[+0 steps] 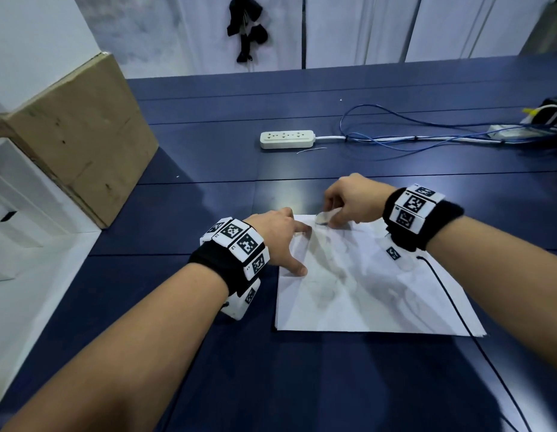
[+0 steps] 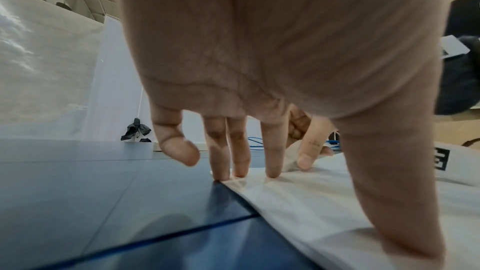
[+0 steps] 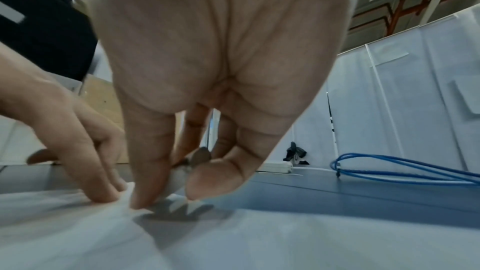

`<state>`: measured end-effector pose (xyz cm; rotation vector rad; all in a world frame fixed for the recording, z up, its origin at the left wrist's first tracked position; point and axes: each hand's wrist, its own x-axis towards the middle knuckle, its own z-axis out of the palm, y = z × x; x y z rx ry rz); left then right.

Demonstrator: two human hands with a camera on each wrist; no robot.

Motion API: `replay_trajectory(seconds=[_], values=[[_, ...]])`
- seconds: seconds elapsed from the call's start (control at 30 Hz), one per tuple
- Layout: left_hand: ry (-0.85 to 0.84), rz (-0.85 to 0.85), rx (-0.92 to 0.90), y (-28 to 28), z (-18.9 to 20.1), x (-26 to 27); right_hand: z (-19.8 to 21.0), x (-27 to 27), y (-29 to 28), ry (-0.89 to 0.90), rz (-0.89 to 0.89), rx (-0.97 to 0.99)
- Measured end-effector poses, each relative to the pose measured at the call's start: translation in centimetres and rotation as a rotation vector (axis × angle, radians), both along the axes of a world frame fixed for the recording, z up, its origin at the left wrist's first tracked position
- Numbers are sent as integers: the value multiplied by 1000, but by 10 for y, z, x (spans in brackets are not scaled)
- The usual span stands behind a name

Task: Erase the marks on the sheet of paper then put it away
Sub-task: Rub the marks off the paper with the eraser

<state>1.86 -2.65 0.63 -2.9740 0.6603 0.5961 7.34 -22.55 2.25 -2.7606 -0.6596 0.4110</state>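
A white sheet of paper [image 1: 373,294] with faint grey smudges lies on the dark blue table [image 1: 208,194]. My left hand [image 1: 280,241] presses its straight fingertips [image 2: 271,169] and thumb on the sheet's far left corner and left edge. My right hand [image 1: 349,204] pinches a small white eraser [image 1: 324,217] between thumb and fingers, its tip down on the paper near the far edge. In the right wrist view the eraser [image 3: 172,185] shows between the thumb and the fingers, just beside the left hand [image 3: 85,151]. The paper [image 3: 285,239] fills the foreground there.
A white power strip [image 1: 286,139] and looped blue cables [image 1: 426,132] lie farther back on the table. A cardboard box [image 1: 81,135] stands at the left edge. A thin black cable [image 1: 458,310] runs from my right wrist across the paper.
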Motion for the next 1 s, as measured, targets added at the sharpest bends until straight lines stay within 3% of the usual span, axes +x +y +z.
replay_trajectory(seconds=[0.1, 0.23, 0.43, 0.5, 0.63, 0.9, 1.0], values=[[-39, 18, -13, -2, -2, 0, 0, -10, -2, 35, 69, -1], [-123, 22, 3, -9, -5, -1, 2, -31, -1, 277, 219, -27], [-123, 1, 19, -11, -4, 1, 1, 3, -4, -10, -22, 8], [-136, -13, 35, -12, -6, 1, 0, -4, -7, 16, 16, 10], [-140, -22, 36, -10, -7, 2, 1, -33, -5, 308, 210, -19], [-129, -25, 2, -10, -7, 0, -2, 1, -7, -36, 6, -18], [-131, -21, -4, -8, -8, 1, -1, -21, -10, 82, 122, -31]])
